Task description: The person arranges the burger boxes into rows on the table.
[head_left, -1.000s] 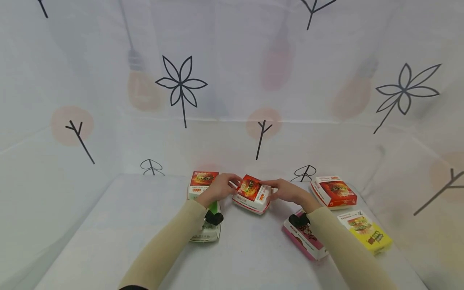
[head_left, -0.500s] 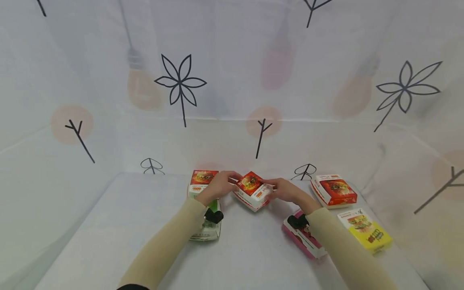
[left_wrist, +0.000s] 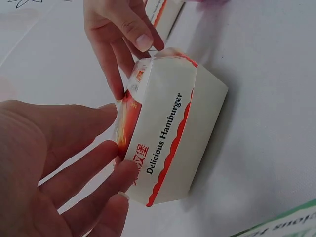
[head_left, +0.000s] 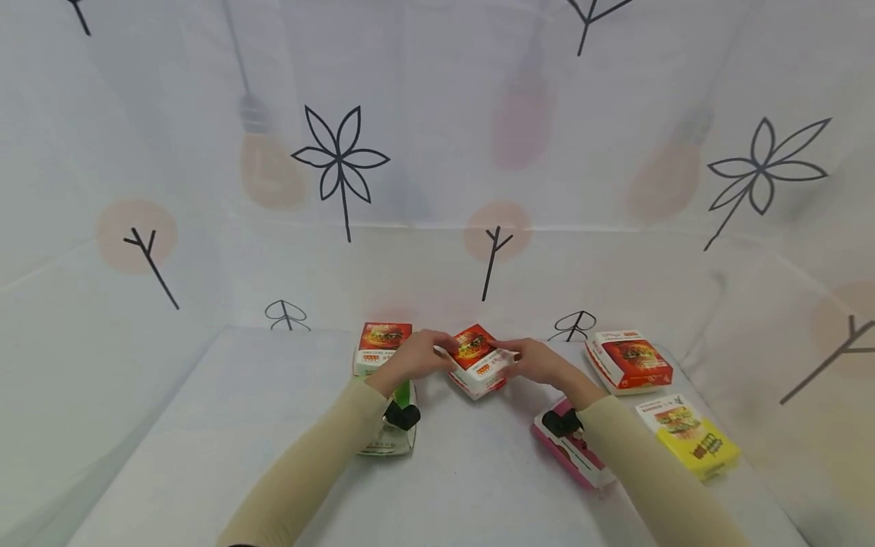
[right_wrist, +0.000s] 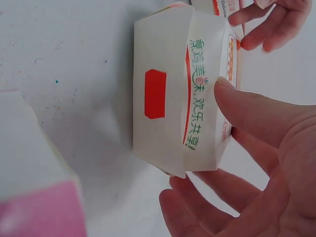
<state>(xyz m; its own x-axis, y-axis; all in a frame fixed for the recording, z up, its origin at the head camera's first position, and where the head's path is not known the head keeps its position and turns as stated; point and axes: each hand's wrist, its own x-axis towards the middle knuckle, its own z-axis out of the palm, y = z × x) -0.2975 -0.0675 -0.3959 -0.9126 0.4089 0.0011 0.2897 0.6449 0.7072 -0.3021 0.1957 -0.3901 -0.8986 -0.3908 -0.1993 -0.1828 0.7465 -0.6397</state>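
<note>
A red-and-white hamburger box [head_left: 478,365] stands with its lid down at the back middle of the table, between the two hands. My left hand [head_left: 418,355] touches its left side with fairly straight fingers; the left wrist view shows the fingertips along the lid by the "Delicious Hamburger" print on the box [left_wrist: 170,133]. My right hand [head_left: 536,361] holds the opposite corner. In the right wrist view its thumb lies on the lid edge of the box [right_wrist: 163,94] and its other fingers bend around the side. The box's far side is hidden.
Left of it stand another red-and-white box [head_left: 383,338] and a green-and-white box [head_left: 390,439], partly covered by the left arm. On the right are a pink box [head_left: 570,448] under the right wrist, a red-and-white box [head_left: 632,361] and a yellow box [head_left: 690,437].
The hamburger box has turned a little between the hands and shifted slightly right. My left hand has moved slightly right with it, while the right hand stays nearly in place.
</note>
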